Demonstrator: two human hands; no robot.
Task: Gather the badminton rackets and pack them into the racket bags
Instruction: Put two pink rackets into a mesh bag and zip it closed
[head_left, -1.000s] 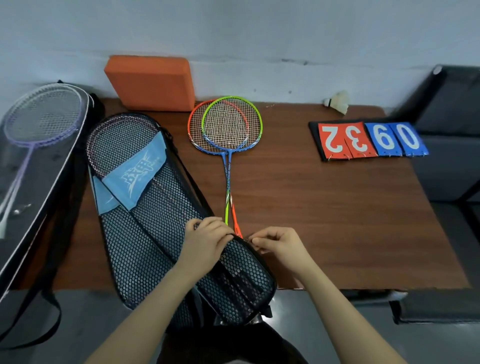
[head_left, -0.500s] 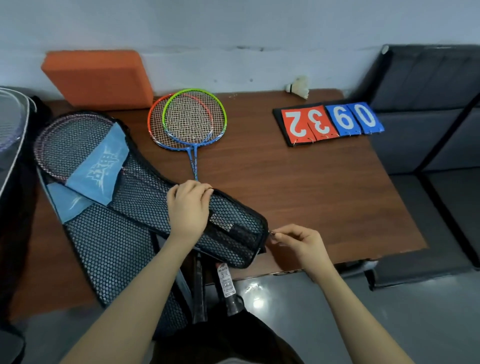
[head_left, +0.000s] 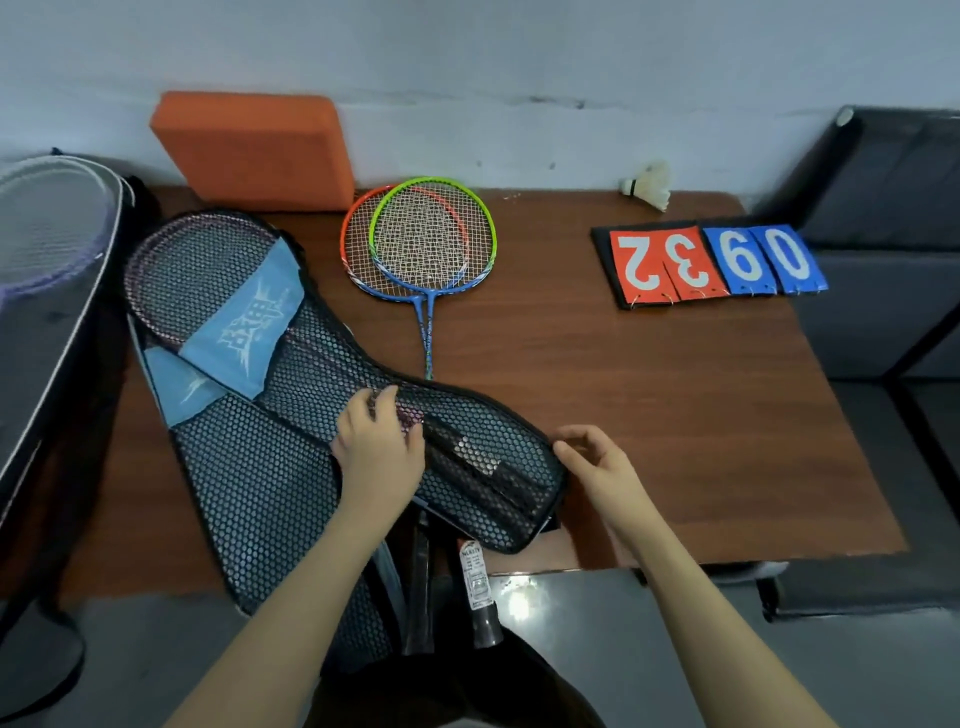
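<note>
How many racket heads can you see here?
4: orange-framed racket and green-framed racket overlapping on the table, one inside the mesh bag, one at the left edge. Others may be hidden.

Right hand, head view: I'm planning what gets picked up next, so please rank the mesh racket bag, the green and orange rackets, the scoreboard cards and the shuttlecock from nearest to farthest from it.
From the right hand:
1. Mesh racket bag, its end right beside the fingertips, to the left.
2. Green and orange rackets, farther back on the table, left of the hand.
3. Scoreboard cards, back and to the right.
4. Shuttlecock, at the table's far edge by the wall.
</note>
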